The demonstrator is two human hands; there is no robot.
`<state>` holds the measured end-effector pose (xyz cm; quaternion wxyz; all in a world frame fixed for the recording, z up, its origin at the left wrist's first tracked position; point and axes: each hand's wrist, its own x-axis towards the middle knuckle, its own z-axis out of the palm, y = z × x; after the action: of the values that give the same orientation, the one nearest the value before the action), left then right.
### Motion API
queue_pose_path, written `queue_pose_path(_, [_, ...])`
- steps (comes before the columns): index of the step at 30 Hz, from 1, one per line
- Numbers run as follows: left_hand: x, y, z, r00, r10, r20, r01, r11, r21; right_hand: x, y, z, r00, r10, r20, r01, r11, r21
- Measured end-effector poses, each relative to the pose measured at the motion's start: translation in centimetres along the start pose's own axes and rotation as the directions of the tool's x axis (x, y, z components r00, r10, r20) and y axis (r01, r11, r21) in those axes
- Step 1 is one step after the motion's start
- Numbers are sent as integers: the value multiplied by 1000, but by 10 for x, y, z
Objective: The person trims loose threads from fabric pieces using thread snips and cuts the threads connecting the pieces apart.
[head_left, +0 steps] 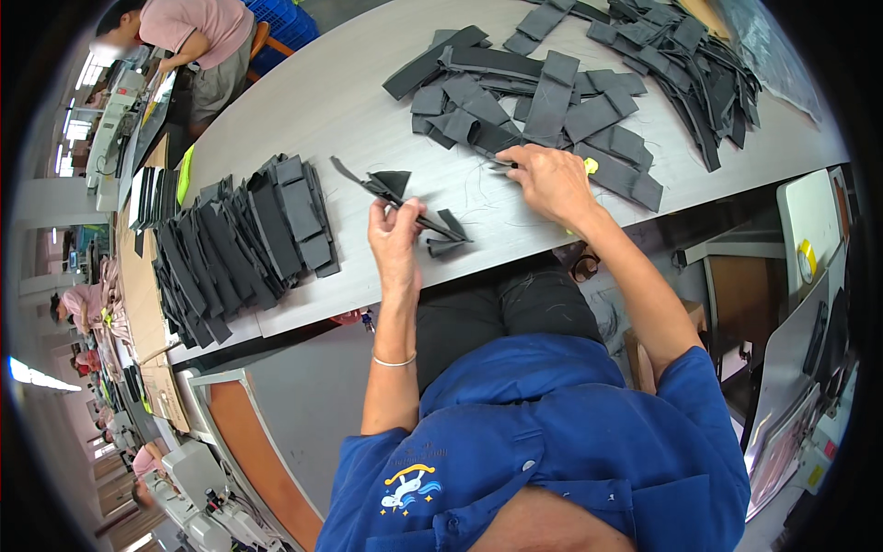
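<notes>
My left hand [397,241] is closed round a dark grey fabric strip [425,223], which is held edge-on with flaps sticking out at both ends. My right hand [552,184] is closed with the fingers bent round what look like small thread snips [502,166]; only a pointed tip shows, and the rest is hidden in the palm. That hand is at the near edge of a loose heap of grey fabric strips [555,92]. Left of my left hand, more strips [241,241] lie in an overlapping row.
The pale table [359,110] carries loose threads. A second heap of strips [694,69] lies far right beside clear plastic [768,55]. At upper left a person [207,37] bends over another table near blue crates [283,23]. A sewing machine [198,478] stands lower left.
</notes>
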<state>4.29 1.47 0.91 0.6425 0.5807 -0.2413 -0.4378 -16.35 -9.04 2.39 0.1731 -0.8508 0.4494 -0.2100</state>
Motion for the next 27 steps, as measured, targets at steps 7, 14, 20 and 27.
queue_pose_path(7, [-15, 13, -33, 961, -169, 218, 226, 936, -270, -13, -19, -20, 992, 61, 106, -110, 824, 555])
queue_pose_path(14, [-20, 5, -24, 881, -44, 472, 386, 642, -662, -45, -68, -6, 983, -46, 179, -108, 646, 756])
queue_pose_path(20, [-29, 13, -16, 951, -104, 290, 254, 795, -550, -44, -78, 1, 998, -48, 31, 15, 741, 671])
queue_pose_path(27, [-40, 12, -8, 936, -151, 316, 290, 840, -458, -36, -84, 6, 967, -183, -178, 234, 911, 339])
